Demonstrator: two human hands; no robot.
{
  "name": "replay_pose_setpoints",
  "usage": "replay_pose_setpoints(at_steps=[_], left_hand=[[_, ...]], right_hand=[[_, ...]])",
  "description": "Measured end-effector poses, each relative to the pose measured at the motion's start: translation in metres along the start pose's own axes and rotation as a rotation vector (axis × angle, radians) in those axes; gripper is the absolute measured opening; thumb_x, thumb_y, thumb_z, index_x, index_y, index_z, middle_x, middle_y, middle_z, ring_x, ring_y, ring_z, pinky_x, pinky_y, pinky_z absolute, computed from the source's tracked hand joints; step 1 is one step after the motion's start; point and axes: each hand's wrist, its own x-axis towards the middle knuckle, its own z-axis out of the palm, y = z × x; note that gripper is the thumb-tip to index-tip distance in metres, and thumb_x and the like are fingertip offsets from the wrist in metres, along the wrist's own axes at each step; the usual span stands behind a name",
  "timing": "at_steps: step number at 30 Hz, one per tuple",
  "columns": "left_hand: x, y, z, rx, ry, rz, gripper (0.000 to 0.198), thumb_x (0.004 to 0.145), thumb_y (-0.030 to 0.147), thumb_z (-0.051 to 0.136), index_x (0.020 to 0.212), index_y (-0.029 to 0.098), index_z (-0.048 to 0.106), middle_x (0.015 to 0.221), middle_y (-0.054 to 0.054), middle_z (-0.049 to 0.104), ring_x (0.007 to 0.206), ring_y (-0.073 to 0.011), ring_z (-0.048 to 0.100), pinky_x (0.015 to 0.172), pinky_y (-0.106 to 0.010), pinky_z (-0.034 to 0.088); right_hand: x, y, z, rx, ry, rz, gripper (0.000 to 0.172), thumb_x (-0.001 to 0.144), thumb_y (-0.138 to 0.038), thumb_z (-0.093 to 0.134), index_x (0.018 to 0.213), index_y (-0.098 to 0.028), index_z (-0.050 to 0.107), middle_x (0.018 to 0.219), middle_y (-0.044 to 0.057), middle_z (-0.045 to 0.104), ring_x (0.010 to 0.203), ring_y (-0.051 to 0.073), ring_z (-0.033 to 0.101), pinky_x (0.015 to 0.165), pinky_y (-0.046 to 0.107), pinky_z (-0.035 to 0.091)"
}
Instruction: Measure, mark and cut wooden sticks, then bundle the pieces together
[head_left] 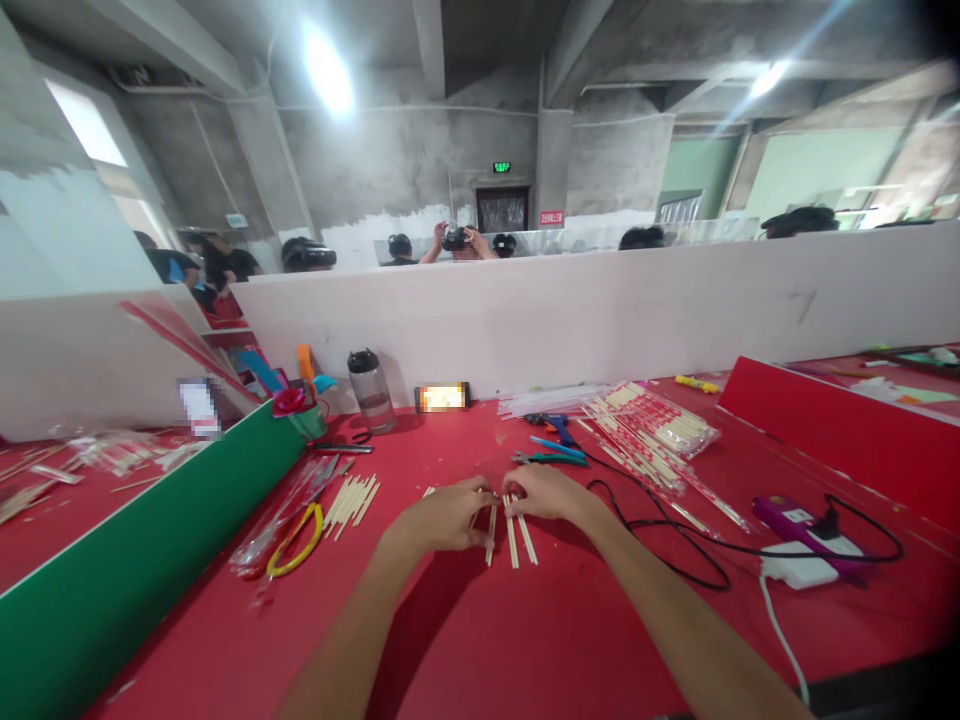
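Note:
Several pale wooden sticks (pixel 512 540) lie roughly side by side on the red table (pixel 517 640). My left hand (pixel 452 515) is at the left of them, its thumb and fingers bent round a stick that points toward me. My right hand (pixel 541 492) touches the far ends of the sticks with curled fingertips. The two hands are close together, with a small gap between them. A loose pile of short sticks (pixel 352 505) lies to the left of my left hand.
Yellow-handled scissors (pixel 296 545) lie at left beside a green divider (pixel 187 510). A bottle (pixel 371 392) and phone (pixel 442 397) stand at the back. Pliers (pixel 551 459), a blue glue gun (pixel 555 427), packaged sticks (pixel 652 425), a black cable (pixel 660 525) and power strip (pixel 814 535) lie right.

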Motion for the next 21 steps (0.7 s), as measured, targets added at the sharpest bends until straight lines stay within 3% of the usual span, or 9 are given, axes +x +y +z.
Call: replay_pose_setpoints(at_steps=[5, 21], left_hand=[[-0.003, 0.005, 0.0, 0.067, -0.036, 0.052, 0.075, 0.07, 0.062, 0.071, 0.132, 0.022, 0.056, 0.127, -0.013, 0.057, 0.113, -0.0323, 0.055, 0.093, -0.038, 0.044], [0.0, 0.007, 0.001, 0.079, -0.063, 0.011, 0.069, 0.069, 0.049, 0.078, 0.13, 0.025, 0.057, 0.127, -0.011, 0.058, 0.115, -0.0305, 0.055, 0.095, -0.037, 0.043]], right_hand=[[-0.001, 0.0, 0.001, -0.005, 0.01, 0.009, 0.028, 0.076, -0.039, 0.074, 0.098, -0.023, 0.07, 0.09, 0.004, 0.072, 0.081, 0.019, 0.064, 0.062, 0.023, 0.035], [0.001, 0.0, 0.003, 0.032, -0.003, 0.024, 0.029, 0.075, -0.039, 0.075, 0.098, -0.022, 0.069, 0.089, 0.003, 0.071, 0.077, 0.017, 0.062, 0.06, 0.022, 0.032]])
